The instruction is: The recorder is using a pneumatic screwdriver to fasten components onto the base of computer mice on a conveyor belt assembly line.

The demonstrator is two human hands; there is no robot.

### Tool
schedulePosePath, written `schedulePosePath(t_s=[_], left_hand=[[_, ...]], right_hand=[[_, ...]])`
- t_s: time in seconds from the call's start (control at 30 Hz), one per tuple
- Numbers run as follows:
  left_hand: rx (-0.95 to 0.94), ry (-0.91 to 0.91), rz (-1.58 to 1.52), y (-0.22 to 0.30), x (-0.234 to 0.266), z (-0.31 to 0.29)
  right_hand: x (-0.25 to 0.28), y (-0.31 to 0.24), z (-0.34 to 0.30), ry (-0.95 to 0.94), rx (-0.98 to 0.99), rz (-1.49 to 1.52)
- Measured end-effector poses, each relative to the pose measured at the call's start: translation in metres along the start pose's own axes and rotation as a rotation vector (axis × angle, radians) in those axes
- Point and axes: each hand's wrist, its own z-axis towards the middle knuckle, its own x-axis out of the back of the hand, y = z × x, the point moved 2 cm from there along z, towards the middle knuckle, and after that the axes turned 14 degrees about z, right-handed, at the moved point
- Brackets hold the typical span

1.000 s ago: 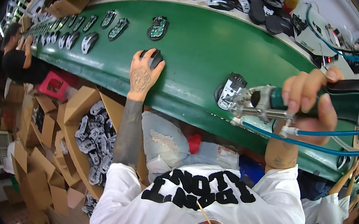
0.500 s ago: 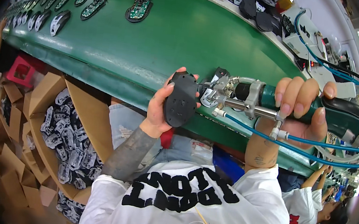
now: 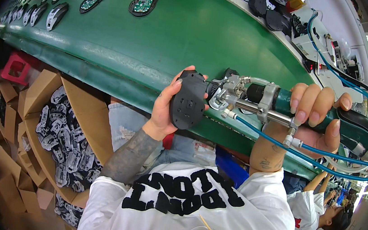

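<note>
My left hand [image 3: 160, 114] grips a black computer mouse [image 3: 188, 102], its flat underside turned up toward me and tilted. My right hand [image 3: 315, 112] is wrapped around a dark green electric screwdriver [image 3: 282, 100] with a silver clamp and feed head. The tool lies almost level, its nose pointing left at the mouse's right edge. Whether the bit touches the mouse is hard to make out. Behind the feed head, another mouse piece in white and black [image 3: 216, 102] is partly hidden on the green conveyor belt [image 3: 179, 32].
Blue air hoses [image 3: 324, 162] loop from the tool to the right. Mouse bases with circuit boards [image 3: 143, 2] and grey-black mouse shells [image 3: 57, 16] line the belt's far left. A cardboard box [image 3: 97, 118] of mouse shells stands lower left. Another person [image 3: 304, 210] sits at the right.
The screwdriver and my right hand have shifted slightly right and down. The mouse in my left hand stays almost in place, a little more face-on. The whole view has turned slightly.
</note>
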Motion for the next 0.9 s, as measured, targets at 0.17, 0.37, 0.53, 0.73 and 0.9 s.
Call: schedulePosePath(t_s=[0.17, 0.37, 0.53, 0.73, 0.9], left_hand=[[0.011, -0.011, -0.026, 0.001, 0.001, 0.001], [0.008, -0.019, -0.026, 0.000, 0.002, 0.001], [0.015, -0.034, -0.018, 0.003, 0.006, 0.001], [-0.033, -0.006, 0.007, 0.000, -0.001, 0.002], [-0.006, 0.002, 0.120, -0.002, -0.005, 0.000]], right_hand=[[-0.001, 0.003, 0.001, 0.007, -0.018, 0.002], [-0.002, 0.007, 0.000, 0.035, -0.030, 0.007], [-0.006, 0.012, -0.003, 0.043, -0.028, 0.024], [0.001, -0.006, -0.002, -0.016, 0.038, 0.023], [-0.007, -0.032, -0.003, 0.046, 0.190, 0.122]])
